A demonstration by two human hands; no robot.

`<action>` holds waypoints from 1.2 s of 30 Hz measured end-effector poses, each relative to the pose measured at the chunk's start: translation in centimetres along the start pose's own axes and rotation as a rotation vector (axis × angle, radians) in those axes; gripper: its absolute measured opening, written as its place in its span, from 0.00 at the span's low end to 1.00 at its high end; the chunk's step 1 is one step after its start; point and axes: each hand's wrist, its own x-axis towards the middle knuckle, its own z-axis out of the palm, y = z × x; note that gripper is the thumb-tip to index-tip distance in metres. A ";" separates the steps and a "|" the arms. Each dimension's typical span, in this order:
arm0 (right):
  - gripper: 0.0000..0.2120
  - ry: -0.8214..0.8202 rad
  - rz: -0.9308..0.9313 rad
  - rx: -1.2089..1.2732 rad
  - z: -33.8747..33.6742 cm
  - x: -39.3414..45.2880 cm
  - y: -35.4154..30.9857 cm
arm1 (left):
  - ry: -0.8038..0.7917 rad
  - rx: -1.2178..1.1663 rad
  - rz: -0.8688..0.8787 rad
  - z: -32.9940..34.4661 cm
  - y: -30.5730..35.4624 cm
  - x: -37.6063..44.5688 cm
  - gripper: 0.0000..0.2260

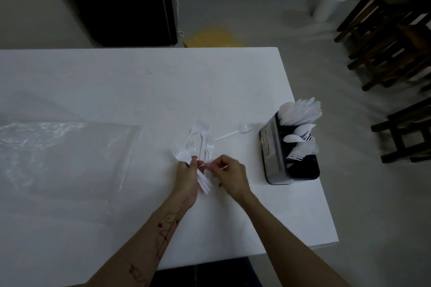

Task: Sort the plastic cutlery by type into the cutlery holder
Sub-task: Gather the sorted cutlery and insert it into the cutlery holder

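My left hand (186, 176) grips a fanned bunch of white plastic forks (201, 144), thumb curled over the handles; tines point to 12 o'clock, handle ends stick out below the palm toward 5. One piece at the bunch's 9 o'clock side has a rounder head, can't tell if it's a spoon. My right hand (229, 176) sits just beside the left, at its 3 o'clock, fingertips pinched at the handles in the bunch; blurred there, can't tell exactly which piece it has.

A single fork (235, 132) lies flat on the white table (116, 81), at 1 o'clock from the hands, tines toward the cutlery holder (275, 147). The holder stands upright near the table's right edge, at 3 o'clock from the hands: far compartment full of what look like knives, middle has spoons, next one forks, nearest end looks dark.

At 9 o'clock, a clear plastic bag (70, 158) lies flat on the table. Off the table, on the floor at 1 o'clock: a white cup (330, 3) and dark wooden chairs (391, 37).
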 end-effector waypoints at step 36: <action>0.12 0.227 0.200 -0.260 3.5 0.9 0.2 | -0.045 -0.067 -0.086 -2.8 0.1 0.6 0.13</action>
